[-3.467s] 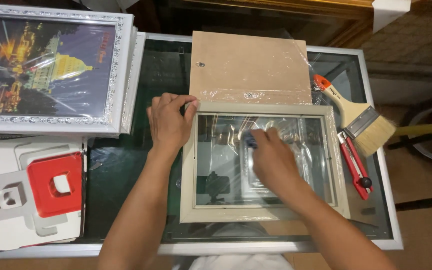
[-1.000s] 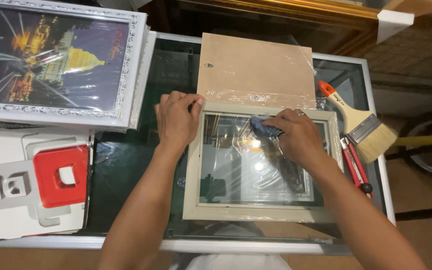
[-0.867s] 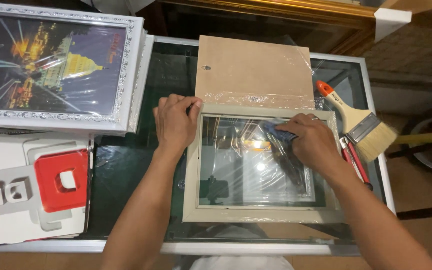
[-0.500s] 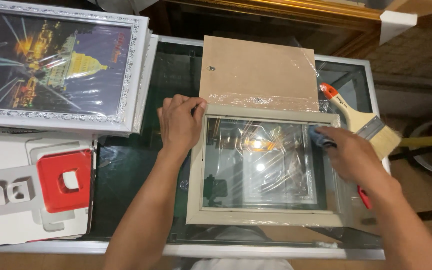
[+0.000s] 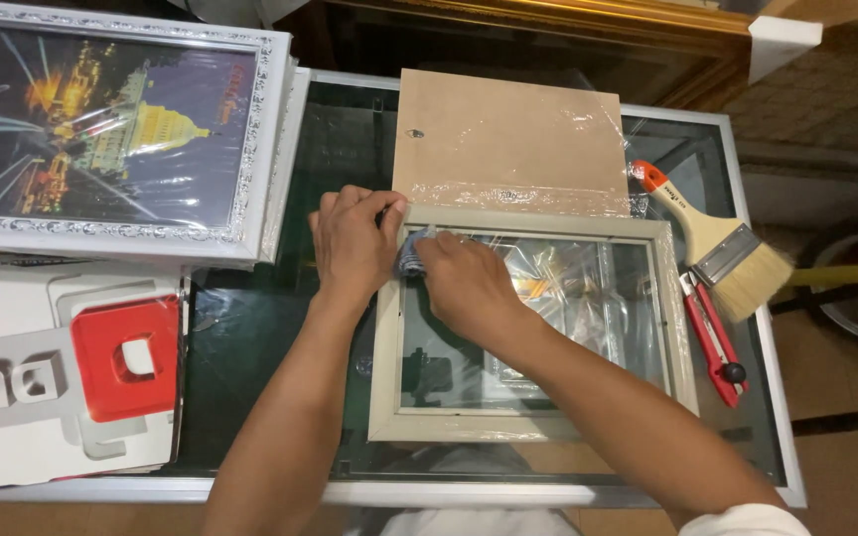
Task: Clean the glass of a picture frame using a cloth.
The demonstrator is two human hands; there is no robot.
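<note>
Left hand (image 5: 352,241) flat on one frame (image 5: 528,422); right hand (image 5: 469,288) clutching one cloth (image 5: 411,256).

Setting: a picture-framing workshop or frame shop. Evidence follows. Glass-topped surface (image 5: 250,347) with a metal edge carries framing stock. A pale wooden frame (image 5: 528,427) with a glass pane lies under the fingers (image 5: 369,208). Just beyond the fingers lies a brown backing board (image 5: 513,139), partly wrapped in clear film. Well to the left of the fingers sits a finished cityscape print in an ornate white frame (image 5: 250,149), stacked on other frames. Below that lies a white sign panel with red lettering (image 5: 101,367). To the right of the fingers lie a wide paintbrush (image 5: 717,248) and a red utility knife (image 5: 712,337). A gilt frame edge (image 5: 548,15) shows beyond the surface.
</note>
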